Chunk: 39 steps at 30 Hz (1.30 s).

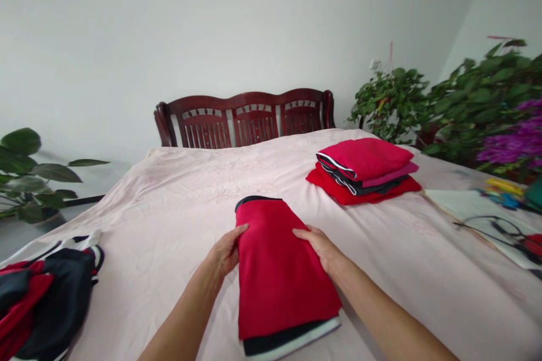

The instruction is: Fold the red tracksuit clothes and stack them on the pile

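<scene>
a pale cloth [169,208] spreads before a plain wall [212,22]. leftmost, i see loose clothes [65,287]. mid-cloth, the left hand [227,249] and right hand [320,246] hold a folded red garment [279,271] in a two-sided grip; its long axis runs away from me, pale-trimmed end nearest. i judge folding nearly done; the next move calls for keeping layers aligned. rightward: a folded stack [366,161].

Soft, fairly bright light spreads evenly, leaving faint shadows on the bed [169,208] near the hands [229,249]. Far to their right, purple flowers [502,146] look blurred and stretched.
</scene>
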Tool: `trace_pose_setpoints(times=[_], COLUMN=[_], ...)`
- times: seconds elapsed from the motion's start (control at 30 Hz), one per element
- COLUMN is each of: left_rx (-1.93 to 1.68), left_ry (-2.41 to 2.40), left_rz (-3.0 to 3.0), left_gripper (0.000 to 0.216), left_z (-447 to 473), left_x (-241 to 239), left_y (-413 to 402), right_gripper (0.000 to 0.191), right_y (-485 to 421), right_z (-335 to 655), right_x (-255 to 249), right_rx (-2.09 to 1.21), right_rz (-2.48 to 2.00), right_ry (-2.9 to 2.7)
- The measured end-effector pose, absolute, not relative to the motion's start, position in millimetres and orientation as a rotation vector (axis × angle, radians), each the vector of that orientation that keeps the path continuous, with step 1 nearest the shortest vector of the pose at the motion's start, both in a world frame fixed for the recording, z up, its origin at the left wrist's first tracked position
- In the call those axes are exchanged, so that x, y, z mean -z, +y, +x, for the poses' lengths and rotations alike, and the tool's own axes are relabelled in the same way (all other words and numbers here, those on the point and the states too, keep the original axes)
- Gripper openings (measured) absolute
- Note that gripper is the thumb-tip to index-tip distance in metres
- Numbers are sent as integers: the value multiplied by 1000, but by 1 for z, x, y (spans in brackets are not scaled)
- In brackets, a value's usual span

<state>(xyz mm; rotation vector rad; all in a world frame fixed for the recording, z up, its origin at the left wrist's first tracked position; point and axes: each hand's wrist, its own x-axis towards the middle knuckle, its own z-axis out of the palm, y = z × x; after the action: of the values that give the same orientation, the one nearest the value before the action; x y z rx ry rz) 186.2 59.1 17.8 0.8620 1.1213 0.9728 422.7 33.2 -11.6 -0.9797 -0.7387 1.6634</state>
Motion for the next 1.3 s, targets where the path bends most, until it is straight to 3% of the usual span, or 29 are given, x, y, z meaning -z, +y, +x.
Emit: trace_pose_setpoints(times=[0.2,0.37,0.53,0.67,0.87,1.03,1.17,1.3], left_rx=[-1057,-1145,-987,-1023,-1402,-1214,-1036,-1165], left_ry=[1408,1688,1760,1780,1541,1019,911,950], left_rz=[1018,1247,2058,2064,1188,609,359,406], left_gripper=[31,72,62,66,66,37,39,47], left_z=[159,157,183,186,178,185,188,192], left_x=[-1,12,33,50,42,20,13,11], left_y=[72,71,57,50,35,23,19,10], right_gripper=[42,52,54,51,64,65,68,77], right_y=[43,53,53,54,69,71,67,62], right_z=[419,418,392,386,409,416,417,415], right_x=[24,8,9,28,55,64,61,58], right_rx=[-1085,-420,-142,-95,-196,-292,-479,-770], right_rz=[-1518,-1776,-1567,-1569,-1626,-1558,-1542,-1426], right_ry=[-1222,-1709,-2134,-2238,-1954,-1849,-1728,-1526])
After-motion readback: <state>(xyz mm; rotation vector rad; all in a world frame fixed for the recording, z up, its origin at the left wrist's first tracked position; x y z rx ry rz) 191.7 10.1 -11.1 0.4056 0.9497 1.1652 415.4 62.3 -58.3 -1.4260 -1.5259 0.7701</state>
